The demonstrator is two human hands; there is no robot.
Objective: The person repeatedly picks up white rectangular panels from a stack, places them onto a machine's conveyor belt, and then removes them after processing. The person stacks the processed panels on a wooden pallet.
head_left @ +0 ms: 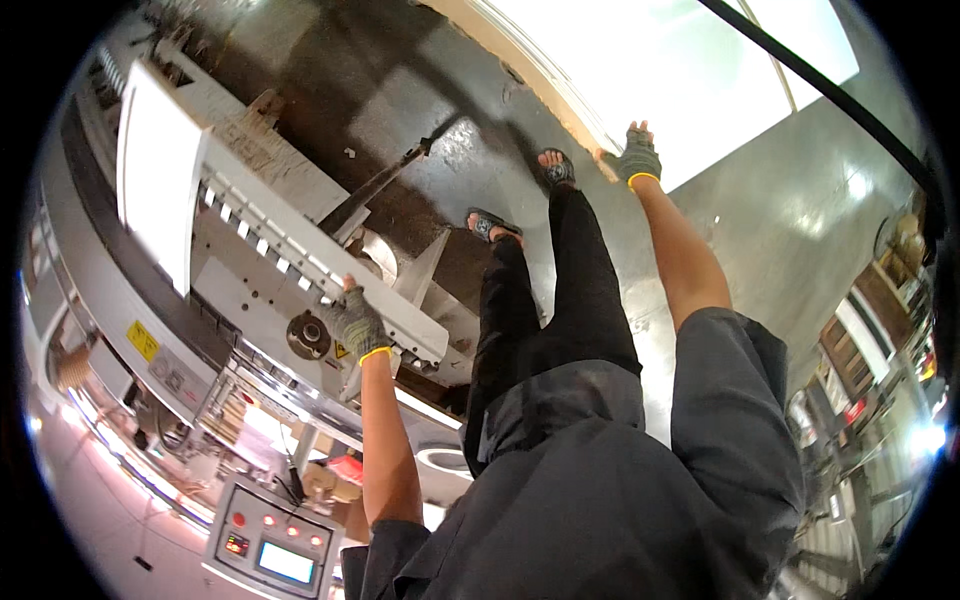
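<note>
My left hand point(358, 325), in a grey fingerless glove with a yellow cuff, rests against the machine's long pale rail point(300, 250), which has a row of small rollers along it. Its fingers look stretched over the rail, and no object shows in them. Out to the right, my right hand point(635, 160), gloved the same way, lies with fingers apart at the near corner of a pile of large white panels point(690, 80). Another white panel point(160, 180) sits in the machine at the far end of the rail.
A control box point(275, 540) with a lit screen and buttons stands at lower left. A black cable point(820, 85) crosses the upper right. My sandalled feet point(495, 225) stand on the grey floor point(420, 110), near a dark metal bar point(380, 185). Stacked boards point(865, 330) lie at far right.
</note>
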